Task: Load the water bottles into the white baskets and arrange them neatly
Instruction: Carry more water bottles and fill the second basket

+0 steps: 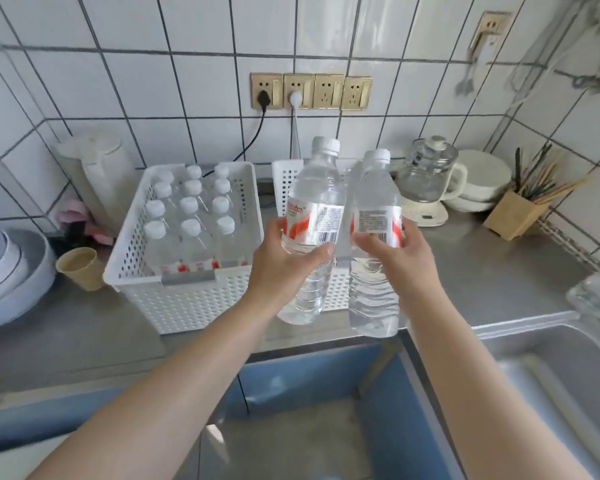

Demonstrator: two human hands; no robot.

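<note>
Two full water bottles are held upright in mid-air over the front edge of the bench (492,271), side by side and nearly touching — the left bottle (312,216) and the right bottle (374,230), both capped white and filled close to the neck. Full as they are, they will likely feel fairly heavy for their size; the clear walls are thin and ribbed low down, so they should give a little under a squeeze, and the smooth plastic could slip if wet. The label band at mid-height looks the best place to hold, firm and close to the balance point, and that is where each is taken. The left hand (284,258) is wrapped round the left bottle at its label, thumb across the front; the right hand (395,254) is curled round the right bottle the same way. Neither hand carries anything else. Directly behind the bottles, at twelve o'clock, stands the right white basket (284,181), mostly hidden by them, so I cannot tell how full it is. At ten o'clock sits the left white basket (187,299), packed with upright capped bottles in neat rows. A paper cup (78,268) stands at nine o'clock of that basket, and a glass kettle (426,181) at two o'clock from the hands.
</note>
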